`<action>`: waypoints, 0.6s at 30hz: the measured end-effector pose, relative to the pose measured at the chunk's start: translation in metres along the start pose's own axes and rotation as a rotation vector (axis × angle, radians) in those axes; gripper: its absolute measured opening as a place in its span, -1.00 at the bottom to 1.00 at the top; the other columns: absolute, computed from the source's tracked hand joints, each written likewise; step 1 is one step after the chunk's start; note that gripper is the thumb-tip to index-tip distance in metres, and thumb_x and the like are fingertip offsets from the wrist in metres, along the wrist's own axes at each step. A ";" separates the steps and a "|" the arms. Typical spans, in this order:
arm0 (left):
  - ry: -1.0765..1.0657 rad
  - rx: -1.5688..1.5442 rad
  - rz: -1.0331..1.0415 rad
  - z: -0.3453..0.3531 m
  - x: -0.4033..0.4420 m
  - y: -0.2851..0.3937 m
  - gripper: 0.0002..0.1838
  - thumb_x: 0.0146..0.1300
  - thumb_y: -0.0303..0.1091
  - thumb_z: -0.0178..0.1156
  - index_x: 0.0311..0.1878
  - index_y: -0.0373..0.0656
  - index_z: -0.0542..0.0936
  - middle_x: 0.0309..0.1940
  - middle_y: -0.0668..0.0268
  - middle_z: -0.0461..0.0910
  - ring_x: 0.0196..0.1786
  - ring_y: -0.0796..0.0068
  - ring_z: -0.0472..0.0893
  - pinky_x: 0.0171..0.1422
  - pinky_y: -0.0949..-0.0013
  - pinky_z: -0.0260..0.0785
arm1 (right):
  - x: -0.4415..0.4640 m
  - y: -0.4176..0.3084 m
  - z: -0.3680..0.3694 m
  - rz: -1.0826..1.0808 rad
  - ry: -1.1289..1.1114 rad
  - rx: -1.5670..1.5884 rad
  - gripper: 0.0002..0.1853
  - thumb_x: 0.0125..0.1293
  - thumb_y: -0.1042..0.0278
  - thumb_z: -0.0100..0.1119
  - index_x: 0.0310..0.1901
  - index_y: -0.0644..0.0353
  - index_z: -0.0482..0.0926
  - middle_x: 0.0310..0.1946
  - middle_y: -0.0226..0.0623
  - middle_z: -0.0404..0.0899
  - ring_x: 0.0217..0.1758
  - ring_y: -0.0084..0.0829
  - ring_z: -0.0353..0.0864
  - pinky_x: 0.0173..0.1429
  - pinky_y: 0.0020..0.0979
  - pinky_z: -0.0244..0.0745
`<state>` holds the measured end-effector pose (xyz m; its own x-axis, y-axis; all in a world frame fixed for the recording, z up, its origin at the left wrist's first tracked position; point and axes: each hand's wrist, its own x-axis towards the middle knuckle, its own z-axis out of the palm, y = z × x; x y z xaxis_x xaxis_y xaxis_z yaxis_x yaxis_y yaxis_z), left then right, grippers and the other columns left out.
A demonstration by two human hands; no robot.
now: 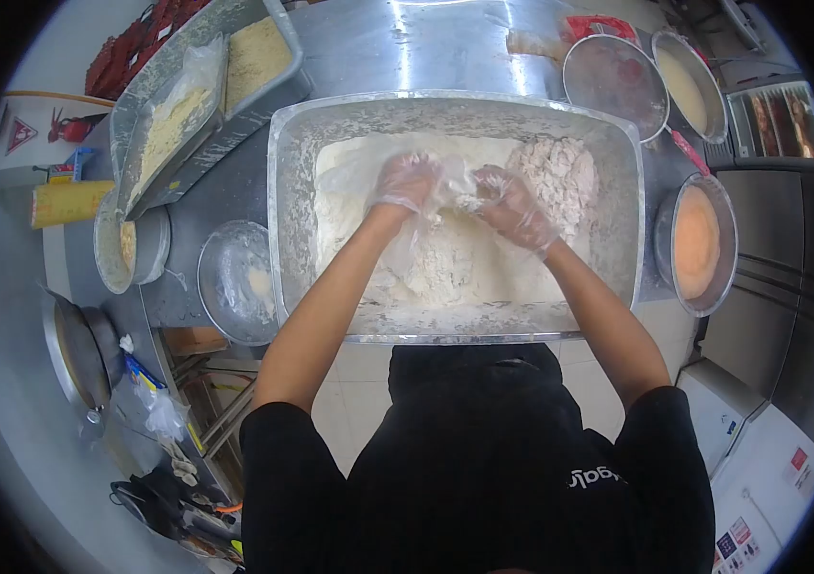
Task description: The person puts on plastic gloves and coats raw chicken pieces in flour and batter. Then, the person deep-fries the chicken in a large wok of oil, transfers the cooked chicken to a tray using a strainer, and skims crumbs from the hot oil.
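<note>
A large metal tub (455, 323) of white flour (522, 277) lies in front of me, with both my hands over it in clear plastic gloves. My left hand (410, 182) is closed on a crumpled, see-through plastic bag (457, 182), left of the tub's middle. Fingers curled and pinched, my right hand (514, 206) grips the bag's right side; whitish, floury matter shows at its fingertips. Whether the bag contains anything is unclear. Right of that hand, a heap of lumpy flour-coated pieces (560, 177) rests in the tub.
A grey bin (297, 77) of yellowish crumbs with a scoop stands at the back left. Metal bowls (234, 330) flank the tub on the left. On the right are a sieve (615, 86), a bowl of pale liquid (682, 91) and a bowl of orange contents (696, 239).
</note>
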<state>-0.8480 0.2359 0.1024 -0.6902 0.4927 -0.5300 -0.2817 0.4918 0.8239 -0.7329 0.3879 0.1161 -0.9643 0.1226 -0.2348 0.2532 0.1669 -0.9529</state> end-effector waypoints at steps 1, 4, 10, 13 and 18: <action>0.080 0.048 0.032 -0.001 0.000 0.006 -0.55 0.13 -0.09 0.19 -0.01 -0.20 0.50 -0.17 0.09 0.59 -0.08 0.20 0.57 -0.01 0.20 0.40 | -0.002 0.000 -0.004 0.033 0.020 0.050 -0.75 0.13 0.37 0.26 -0.16 0.25 0.53 -0.38 -0.45 0.53 -0.37 -0.64 0.42 -0.27 -0.51 0.39; 0.262 0.247 0.139 -0.009 -0.006 0.040 -0.66 0.16 -0.17 0.16 -0.11 -0.23 0.55 -0.22 0.11 0.60 -0.16 0.25 0.58 -0.08 0.24 0.40 | 0.000 0.011 -0.022 0.203 0.063 -0.186 -0.70 0.13 0.35 0.25 -0.09 0.21 0.53 -0.26 -0.36 0.57 -0.25 -0.56 0.50 -0.11 -0.53 0.43; 0.360 1.029 0.629 -0.035 -0.006 0.058 -0.65 0.12 -0.21 0.17 -0.11 -0.27 0.54 -0.23 -0.01 0.56 -0.16 0.11 0.56 -0.11 0.20 0.40 | 0.031 0.019 -0.010 0.006 0.033 -0.896 -0.53 0.27 0.01 -0.02 0.09 0.16 0.43 0.10 -0.20 0.44 0.13 -0.30 0.43 0.25 -0.25 0.31; 0.254 1.257 0.608 -0.046 0.007 0.058 -0.67 0.12 -0.22 0.16 -0.14 -0.26 0.55 -0.23 -0.03 0.56 -0.14 0.05 0.55 -0.06 0.13 0.40 | 0.028 0.009 0.033 -0.094 -0.126 -1.144 -0.52 0.31 0.01 -0.14 0.15 0.12 0.37 0.15 -0.22 0.39 0.22 -0.28 0.33 0.34 -0.23 0.18; 0.491 1.033 0.715 -0.063 0.009 0.034 -0.67 0.14 -0.22 0.15 -0.14 -0.30 0.54 -0.17 -0.10 0.52 -0.20 0.02 0.57 -0.08 0.10 0.42 | 0.006 0.007 0.048 -0.136 -0.479 -0.634 -0.58 0.26 0.12 -0.01 0.11 0.11 0.39 0.08 -0.21 0.45 0.16 -0.31 0.39 0.29 -0.27 0.26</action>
<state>-0.9061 0.2118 0.1387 -0.6998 0.6676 0.2541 0.7143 0.6557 0.2447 -0.7406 0.3430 0.0992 -0.8819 -0.3481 -0.3180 -0.0120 0.6909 -0.7229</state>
